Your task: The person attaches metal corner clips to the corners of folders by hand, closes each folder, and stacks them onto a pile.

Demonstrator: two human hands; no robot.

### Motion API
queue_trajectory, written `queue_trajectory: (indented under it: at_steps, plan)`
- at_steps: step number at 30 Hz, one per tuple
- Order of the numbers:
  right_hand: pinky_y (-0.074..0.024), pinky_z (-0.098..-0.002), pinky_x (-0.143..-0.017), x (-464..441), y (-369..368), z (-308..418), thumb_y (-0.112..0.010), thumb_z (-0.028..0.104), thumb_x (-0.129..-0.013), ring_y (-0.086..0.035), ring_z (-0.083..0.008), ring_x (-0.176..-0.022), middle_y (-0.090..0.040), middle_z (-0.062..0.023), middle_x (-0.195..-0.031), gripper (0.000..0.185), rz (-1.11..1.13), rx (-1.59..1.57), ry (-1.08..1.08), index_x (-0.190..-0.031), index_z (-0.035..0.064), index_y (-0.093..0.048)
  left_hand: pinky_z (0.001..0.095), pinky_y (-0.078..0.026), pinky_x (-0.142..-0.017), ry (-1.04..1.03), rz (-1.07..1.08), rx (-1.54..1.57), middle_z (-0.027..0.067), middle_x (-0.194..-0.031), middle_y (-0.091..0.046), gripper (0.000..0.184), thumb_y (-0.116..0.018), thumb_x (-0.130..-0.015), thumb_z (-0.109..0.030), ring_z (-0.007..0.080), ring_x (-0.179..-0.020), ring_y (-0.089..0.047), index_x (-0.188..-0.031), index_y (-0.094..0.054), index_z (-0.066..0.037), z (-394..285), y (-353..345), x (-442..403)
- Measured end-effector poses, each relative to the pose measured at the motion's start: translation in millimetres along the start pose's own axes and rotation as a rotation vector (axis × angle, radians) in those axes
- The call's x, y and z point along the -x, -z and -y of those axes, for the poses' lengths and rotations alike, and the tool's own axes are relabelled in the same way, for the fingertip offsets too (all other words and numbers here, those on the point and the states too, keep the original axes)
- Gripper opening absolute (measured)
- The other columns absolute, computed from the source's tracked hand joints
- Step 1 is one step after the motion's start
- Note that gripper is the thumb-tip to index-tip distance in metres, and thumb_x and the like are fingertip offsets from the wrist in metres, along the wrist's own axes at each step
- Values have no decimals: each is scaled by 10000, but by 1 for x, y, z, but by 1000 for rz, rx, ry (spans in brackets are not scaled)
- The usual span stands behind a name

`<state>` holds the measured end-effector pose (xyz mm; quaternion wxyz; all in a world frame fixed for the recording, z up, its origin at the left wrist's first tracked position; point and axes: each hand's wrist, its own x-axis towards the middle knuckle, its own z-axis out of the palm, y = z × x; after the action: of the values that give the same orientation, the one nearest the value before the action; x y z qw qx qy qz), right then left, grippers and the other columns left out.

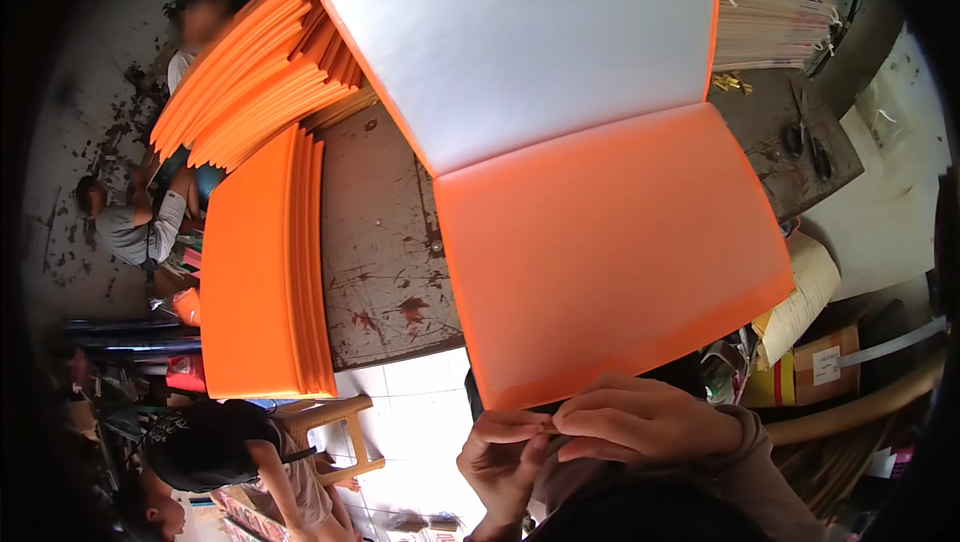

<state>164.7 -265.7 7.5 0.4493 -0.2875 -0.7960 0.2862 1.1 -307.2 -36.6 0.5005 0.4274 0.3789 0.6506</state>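
Observation:
An open orange folder [610, 252] lies in front of me, its upper half showing a clear, whitish plastic sheet [540, 42]. Its lower edge reaches over the table's near side, close to my hands. Just below that edge, my left hand [503, 457] and my right hand [640, 424] meet with fingers pinched together. Between the fingertips is a tiny brownish-gold piece [548, 426], mostly hidden, whose kind I cannot make out. Both hands are closed around it.
Stacked orange folders [260, 272] stand on the dark, scuffed table [385, 242]. Scissors [797, 137], gold-coloured fasteners [733, 83] and a bundle of pale sheets [770, 27] lie right. Other people sit at left, one near a wooden stool [350, 437]. A cardboard box [828, 364] stands lower right.

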Motion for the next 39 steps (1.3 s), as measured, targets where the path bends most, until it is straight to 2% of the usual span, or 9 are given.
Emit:
queue_trajectory:
  at_steps: [2,3,9,18,20,28,34,36,39]
  plan:
    - [-491,-311,-725,-7,-3,1,-727,156,-676,-595,-227,-846,-599,-76,-969,351,174,80,-92,-959,32,-562,290,-502,-699,10,-188,-43,146,-835,-576,130,-622,-737,49,181,-746,-589,-796,-514,5,-3,13,3]
    - [-432,-382,-846,-8,-4,-2,-685,259,-709,-540,-245,-984,-529,-102,-1114,384,277,193,-150,-994,38,-553,288,-502,-695,-8,-258,-79,143,-833,-574,128,-620,-740,41,176,-744,-584,-796,-511,4,-1,21,3]
    - [-227,-529,-985,-29,-15,-32,-614,408,-731,-310,-327,-1239,-333,-168,-1330,609,254,714,-325,-1209,69,-448,267,-500,-700,84,-451,-159,111,-854,-579,132,-594,-759,74,152,-788,-577,-856,-531,12,24,46,7]
    - [-187,-538,-1007,-33,-17,-34,-619,395,-714,-247,-349,-1280,-284,-192,-1367,675,322,698,-377,-1263,64,-409,270,-506,-715,180,-430,-106,130,-869,-568,126,-591,-768,70,162,-765,-594,-828,-499,9,28,28,15]
    - [-184,-542,-1008,-33,-17,-35,-618,397,-710,-248,-352,-1279,-285,-194,-1367,676,324,693,-385,-1260,61,-412,265,-473,-652,172,-480,-94,95,-811,-565,169,-642,-762,-39,139,-718,-553,-826,-487,-20,29,24,15]
    - [-191,-556,-1001,-34,-16,-34,-623,399,-691,-251,-362,-1276,-283,-206,-1365,696,335,681,-394,-1255,50,-414,295,-524,-667,126,-468,-174,108,-823,-561,176,-635,-784,-70,170,-747,-590,-837,-477,-13,35,26,19]
    - [-165,-574,-1001,-35,-9,-33,-549,533,-699,-220,-383,-1284,-264,-224,-1368,767,429,745,-376,-1268,43,-389,291,-527,-660,97,-455,-207,105,-812,-558,161,-621,-794,-63,168,-740,-593,-831,-473,-13,37,27,19]
    - [-134,-609,-991,-34,-3,-32,-516,621,-668,-190,-409,-1288,-257,-227,-1369,857,470,591,-362,-1278,36,-372,290,-527,-655,100,-449,-212,104,-808,-557,165,-623,-794,-69,166,-737,-592,-830,-473,-13,36,27,19]
    - [-112,-644,-973,-30,0,-30,-571,500,-712,-174,-419,-1291,-257,-234,-1367,764,532,577,-336,-1282,34,-368,288,-527,-645,87,-444,-216,101,-800,-556,172,-628,-792,-79,160,-727,-590,-828,-474,-12,36,26,18]
